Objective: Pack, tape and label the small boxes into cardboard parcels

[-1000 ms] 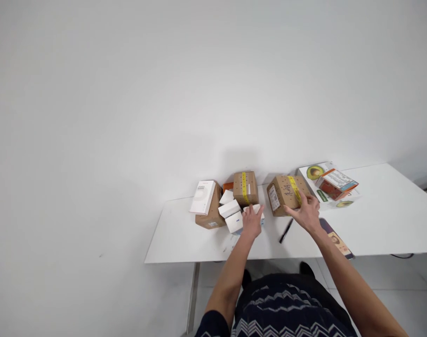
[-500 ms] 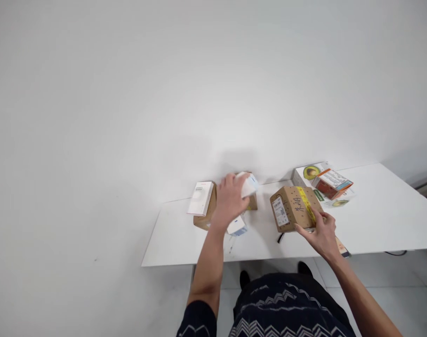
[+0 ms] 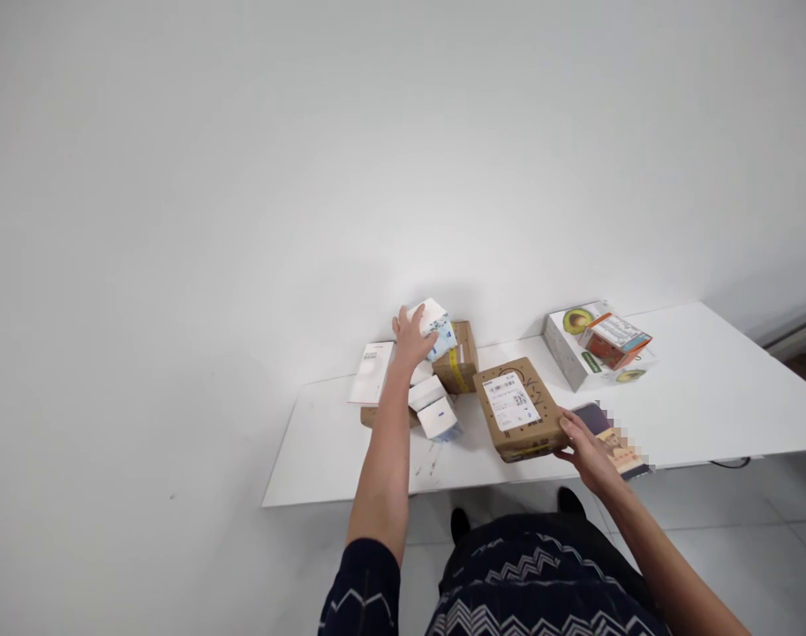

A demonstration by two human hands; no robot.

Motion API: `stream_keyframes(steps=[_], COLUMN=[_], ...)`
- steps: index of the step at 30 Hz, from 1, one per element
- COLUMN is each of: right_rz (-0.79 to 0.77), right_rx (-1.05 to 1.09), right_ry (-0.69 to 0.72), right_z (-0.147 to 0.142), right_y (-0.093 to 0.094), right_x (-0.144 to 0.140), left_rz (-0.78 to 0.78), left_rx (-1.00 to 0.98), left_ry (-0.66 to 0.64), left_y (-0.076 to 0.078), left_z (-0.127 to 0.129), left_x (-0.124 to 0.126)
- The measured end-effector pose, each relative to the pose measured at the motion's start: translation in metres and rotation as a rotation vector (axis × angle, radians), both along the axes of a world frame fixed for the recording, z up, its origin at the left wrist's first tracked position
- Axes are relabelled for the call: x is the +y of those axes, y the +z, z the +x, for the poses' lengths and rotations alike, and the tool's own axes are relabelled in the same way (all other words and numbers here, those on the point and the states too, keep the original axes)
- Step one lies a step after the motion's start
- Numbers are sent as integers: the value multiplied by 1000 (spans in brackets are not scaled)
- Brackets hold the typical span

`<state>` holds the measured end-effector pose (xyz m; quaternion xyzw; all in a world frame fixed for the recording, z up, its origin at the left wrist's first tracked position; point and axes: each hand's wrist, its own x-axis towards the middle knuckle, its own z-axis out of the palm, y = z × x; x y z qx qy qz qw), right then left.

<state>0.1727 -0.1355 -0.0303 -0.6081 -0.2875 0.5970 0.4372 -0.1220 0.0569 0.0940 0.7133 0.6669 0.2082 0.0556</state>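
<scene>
The left hand [image 3: 412,340] holds a small white and blue box [image 3: 434,323] lifted over the brown box with yellow tape [image 3: 460,358] near the back edge of the white table [image 3: 707,397]. The right hand [image 3: 586,450] grips the near right corner of the cardboard parcel [image 3: 518,408], which lies at the front edge with its white label up. An avocado box [image 3: 575,340] stands near the back edge, to the right
</scene>
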Motion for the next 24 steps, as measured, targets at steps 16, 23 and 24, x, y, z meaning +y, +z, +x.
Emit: stream_keyframes(steps=[16,23,24], right_rz=[-15,106,117], right_rx=[462,350,327], right_ry=[-52,28,36], right_z=[-20,-32,-33], right_y=[-7,-2,-3], right_x=[-4,-4,-4], left_rz=[324,-250,-363], left_rx=[-472,-1139,-1251], left_ry=[85,148,176], left_y=[-16,-84,-93], left_z=[44,53,54], left_x=[-30,-152,-165])
